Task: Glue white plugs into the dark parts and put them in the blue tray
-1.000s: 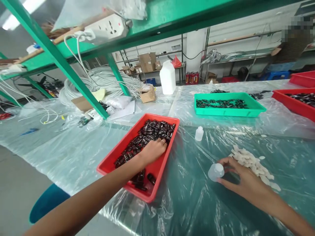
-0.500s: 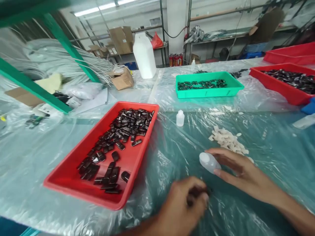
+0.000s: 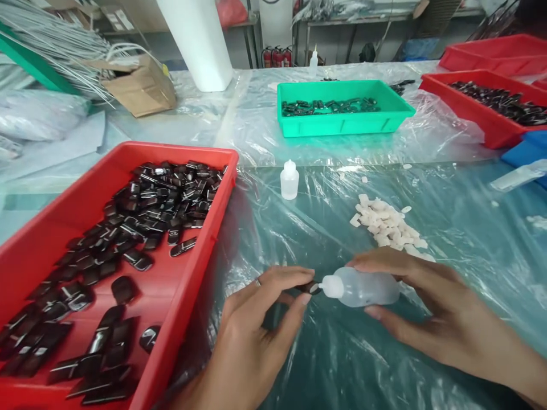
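My right hand (image 3: 431, 313) is wrapped round a small translucent squeeze bottle (image 3: 363, 287), lying sideways with its nozzle pointing left. My left hand (image 3: 256, 330) pinches a small dark piece (image 3: 308, 286) right at that nozzle tip; the piece is mostly hidden by my fingers. Left of my hands is a red tray (image 3: 38, 228) filled with several glossy black pieces (image 3: 162, 199). A heap of small white bits (image 3: 384, 225) lies on the plastic sheet just beyond my right hand.
A second small dropper bottle (image 3: 289, 180) stands upright beyond my hands. Farther back are a green tray (image 3: 342, 122) of black parts, red trays (image 3: 478, 119) at the right, a white jug (image 3: 200, 40) and a cardboard box (image 3: 139, 85). Clear plastic covers the table.
My left hand left the red tray with a dark piece and came to meet the right hand. The right hand lifted the bottle and turned it sideways. The view dropped closer to the table.
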`<state>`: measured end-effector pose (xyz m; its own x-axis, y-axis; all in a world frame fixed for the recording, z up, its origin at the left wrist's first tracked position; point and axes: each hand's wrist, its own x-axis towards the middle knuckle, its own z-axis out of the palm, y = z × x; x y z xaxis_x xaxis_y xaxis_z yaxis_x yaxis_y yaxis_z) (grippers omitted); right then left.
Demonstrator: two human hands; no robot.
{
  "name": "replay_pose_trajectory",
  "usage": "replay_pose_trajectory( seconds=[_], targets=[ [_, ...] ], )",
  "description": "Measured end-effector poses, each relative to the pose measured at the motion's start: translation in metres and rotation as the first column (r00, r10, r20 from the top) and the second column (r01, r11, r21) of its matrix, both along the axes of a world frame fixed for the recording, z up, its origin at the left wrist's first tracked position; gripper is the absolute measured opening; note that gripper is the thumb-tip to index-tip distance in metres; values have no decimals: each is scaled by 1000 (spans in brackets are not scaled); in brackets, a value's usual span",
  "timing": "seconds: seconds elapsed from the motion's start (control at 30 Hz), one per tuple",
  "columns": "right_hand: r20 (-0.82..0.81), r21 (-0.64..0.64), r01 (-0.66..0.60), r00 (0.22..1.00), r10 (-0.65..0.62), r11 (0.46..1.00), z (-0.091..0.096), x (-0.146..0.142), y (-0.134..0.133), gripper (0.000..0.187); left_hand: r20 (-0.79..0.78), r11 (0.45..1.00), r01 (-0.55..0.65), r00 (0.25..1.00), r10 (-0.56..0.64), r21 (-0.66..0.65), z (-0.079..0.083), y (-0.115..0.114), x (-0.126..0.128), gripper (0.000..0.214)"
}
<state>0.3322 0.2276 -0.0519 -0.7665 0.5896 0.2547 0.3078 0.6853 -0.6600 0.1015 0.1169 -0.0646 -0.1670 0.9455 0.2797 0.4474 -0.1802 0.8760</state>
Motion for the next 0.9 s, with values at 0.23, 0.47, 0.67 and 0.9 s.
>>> replay_pose_trajectory(
  seconds=[0.23, 0.47, 0.67, 0.9],
  targets=[
    [-4, 172, 20, 1000, -19, 985, 7, 2, -2, 42, -36, 997, 40, 999, -38, 61, 4, 2, -1, 28],
    [1, 253, 74, 997, -77, 965, 8, 11, -16, 48, -117, 994, 90, 990, -82, 65, 0, -3, -2, 33],
    [109, 369, 31, 991, -76, 929, 9, 19, -22, 55, -170, 995, 72, 984, -61, 63, -1, -4, -2, 30],
    [199, 480, -39, 978, -66, 876, 14, 24, -24, 70, -228, 994, 62, 973, -40, 90, -1, -4, 0, 30]
  ],
)
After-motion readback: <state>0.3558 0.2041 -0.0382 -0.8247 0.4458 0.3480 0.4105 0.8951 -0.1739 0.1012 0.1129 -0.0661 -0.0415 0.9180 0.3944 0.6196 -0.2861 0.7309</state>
